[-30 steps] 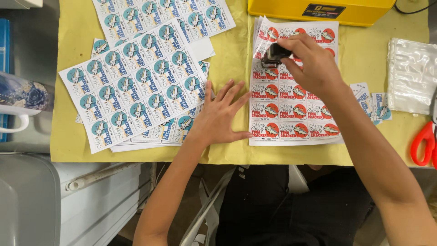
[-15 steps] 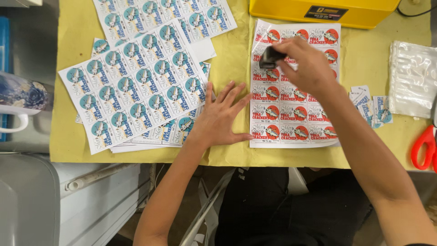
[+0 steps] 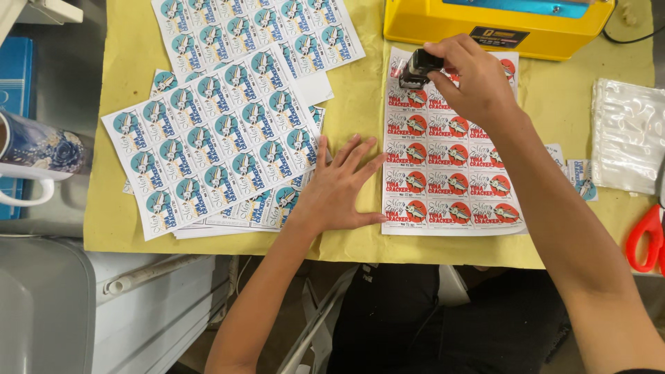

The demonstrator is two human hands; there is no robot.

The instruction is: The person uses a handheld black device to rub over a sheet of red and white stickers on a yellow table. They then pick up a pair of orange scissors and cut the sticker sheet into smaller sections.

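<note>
Right hand point(image 3: 471, 76) gripping small black stamper point(image 3: 418, 67) over glossy red label sheet point(image 3: 450, 173); left hand point(image 3: 339, 187) spread flat, pinning its edge.

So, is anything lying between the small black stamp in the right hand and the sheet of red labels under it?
Nothing visible does. The right hand holds the black stamp directly on the top left of the red label sheet. The left hand lies flat at the sheet's left edge, lower down, away from the stamp.

Yellow machine point(image 3: 485, 28) blocked the desk's point(image 3: 360, 97) far edge. Bare strip lay open between blue sheets point(image 3: 215, 152) and red sheet point(image 3: 450, 173). Scissors point(image 3: 644, 239), plastic bags point(image 3: 627, 142) crowded right side.
</note>
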